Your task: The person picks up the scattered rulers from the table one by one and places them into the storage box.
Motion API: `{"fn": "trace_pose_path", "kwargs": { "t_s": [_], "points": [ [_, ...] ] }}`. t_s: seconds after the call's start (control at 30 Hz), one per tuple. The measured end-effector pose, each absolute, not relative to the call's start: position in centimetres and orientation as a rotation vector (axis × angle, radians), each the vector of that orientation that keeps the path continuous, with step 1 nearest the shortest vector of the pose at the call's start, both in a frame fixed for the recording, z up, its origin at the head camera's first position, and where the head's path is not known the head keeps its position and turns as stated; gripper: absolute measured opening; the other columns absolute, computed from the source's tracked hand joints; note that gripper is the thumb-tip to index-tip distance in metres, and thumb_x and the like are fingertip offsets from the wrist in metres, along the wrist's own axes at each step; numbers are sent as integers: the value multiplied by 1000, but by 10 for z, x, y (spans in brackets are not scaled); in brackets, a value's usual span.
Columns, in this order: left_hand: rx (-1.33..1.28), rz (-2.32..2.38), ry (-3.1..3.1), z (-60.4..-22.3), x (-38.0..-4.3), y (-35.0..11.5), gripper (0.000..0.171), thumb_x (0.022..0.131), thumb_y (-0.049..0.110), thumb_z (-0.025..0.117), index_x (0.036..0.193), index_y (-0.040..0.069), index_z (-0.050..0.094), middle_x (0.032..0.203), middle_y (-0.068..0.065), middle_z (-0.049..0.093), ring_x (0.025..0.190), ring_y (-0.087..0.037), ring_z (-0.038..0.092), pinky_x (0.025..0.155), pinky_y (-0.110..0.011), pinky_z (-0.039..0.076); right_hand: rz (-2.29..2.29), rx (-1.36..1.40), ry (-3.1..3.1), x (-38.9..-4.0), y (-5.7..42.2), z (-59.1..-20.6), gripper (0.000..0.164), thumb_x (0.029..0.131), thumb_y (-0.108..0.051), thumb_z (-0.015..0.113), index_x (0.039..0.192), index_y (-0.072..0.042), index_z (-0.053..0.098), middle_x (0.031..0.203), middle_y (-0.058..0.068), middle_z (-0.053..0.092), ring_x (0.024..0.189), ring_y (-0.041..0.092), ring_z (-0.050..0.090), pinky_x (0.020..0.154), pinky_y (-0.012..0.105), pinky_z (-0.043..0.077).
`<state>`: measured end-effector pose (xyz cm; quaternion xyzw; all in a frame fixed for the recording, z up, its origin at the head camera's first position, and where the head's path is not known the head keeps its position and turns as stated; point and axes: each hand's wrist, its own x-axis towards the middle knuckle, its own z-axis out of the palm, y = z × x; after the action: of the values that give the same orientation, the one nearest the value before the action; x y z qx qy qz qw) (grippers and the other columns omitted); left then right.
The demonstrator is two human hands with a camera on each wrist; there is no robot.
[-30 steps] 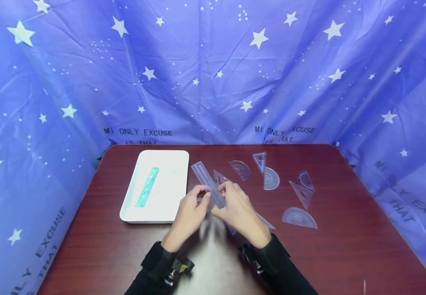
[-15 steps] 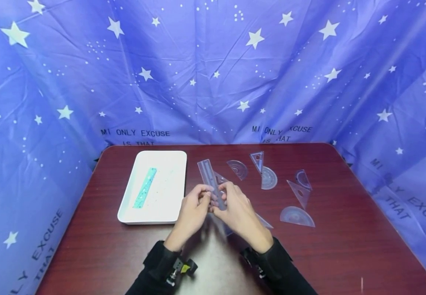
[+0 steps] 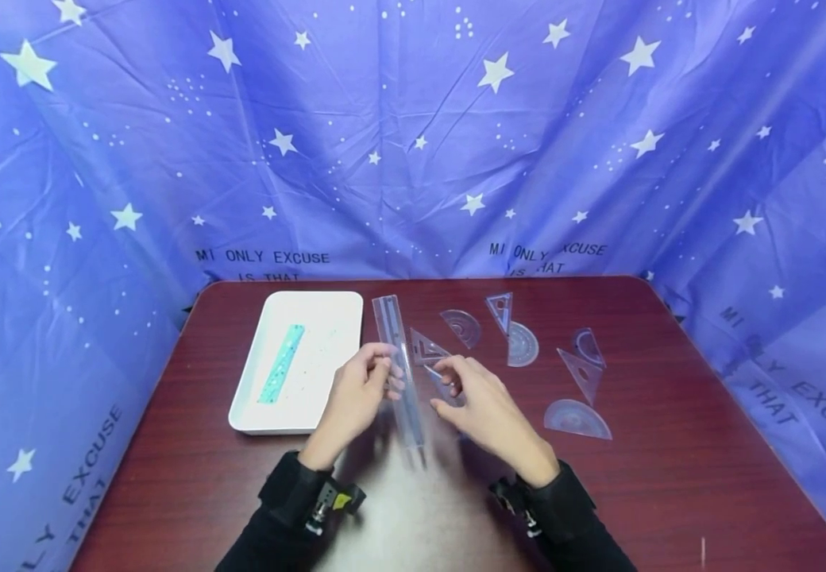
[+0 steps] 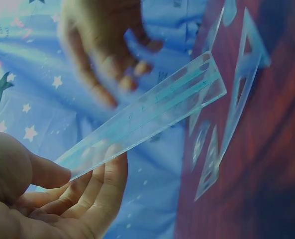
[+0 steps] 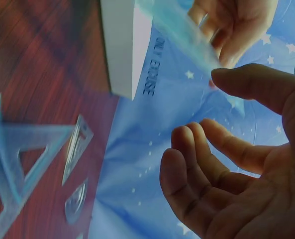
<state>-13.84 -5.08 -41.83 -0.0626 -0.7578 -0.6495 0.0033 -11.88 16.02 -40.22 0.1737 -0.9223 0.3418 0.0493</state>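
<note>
A clear plastic ruler is held above the table by my left hand, pinched between thumb and fingers. The left wrist view shows the same ruler slanting up from the thumb and fingertips. My right hand is apart from the ruler, its fingers loosely bent around nothing; in the right wrist view the right hand has a gap between thumb and fingers. Beneath and beside the right hand lie clear set squares, one of them a triangle. A teal ruler lies in the white tray at left.
On the right of the table lie a large protractor, a set square and a small protractor. Farther back are two more protractors, one of them a half-round, and a narrow set square. A starry curtain surrounds the table.
The right hand has let go of the clear ruler and moved right. The left hand has shifted slightly left and up with the ruler, uncovering more of it and the set squares.
</note>
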Motion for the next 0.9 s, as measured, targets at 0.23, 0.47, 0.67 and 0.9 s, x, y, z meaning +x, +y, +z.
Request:
{"fn": "trace_pose_path", "kwargs": {
  "t_s": [0.23,0.47,0.67,0.9],
  "points": [
    [-77,-1866,-2482,-393,-157,-87,31,110,2,46,133,-4,67,93,-22,75,71,-11,71,65,-26,65,944,484,-2916,-119,192,-403,35,89,-12,86,120,-4,71,104,9,70,96,22,68,84,38,56],
    [-49,-1494,-2750,-371,-172,-124,37,111,4,42,141,-3,63,92,-18,74,71,-12,70,62,-26,63,872,425,-3054,-117,221,-403,33,93,-16,82,123,-6,71,117,13,73,111,31,70,93,49,58],
    [-106,-1052,-2966,-361,-186,-142,37,109,5,40,135,-2,65,93,-15,76,75,-22,71,64,-32,53,824,419,-3077,-115,241,-403,33,92,-18,83,120,-5,72,118,15,74,110,35,69,92,51,57],
    [-49,-790,-3245,-365,-214,-163,26,97,2,50,115,0,69,109,-16,71,89,-28,63,77,-46,51,761,417,-3155,-113,261,-404,40,91,-25,86,121,-4,72,116,14,74,108,33,70,90,51,58]
  ]
}}
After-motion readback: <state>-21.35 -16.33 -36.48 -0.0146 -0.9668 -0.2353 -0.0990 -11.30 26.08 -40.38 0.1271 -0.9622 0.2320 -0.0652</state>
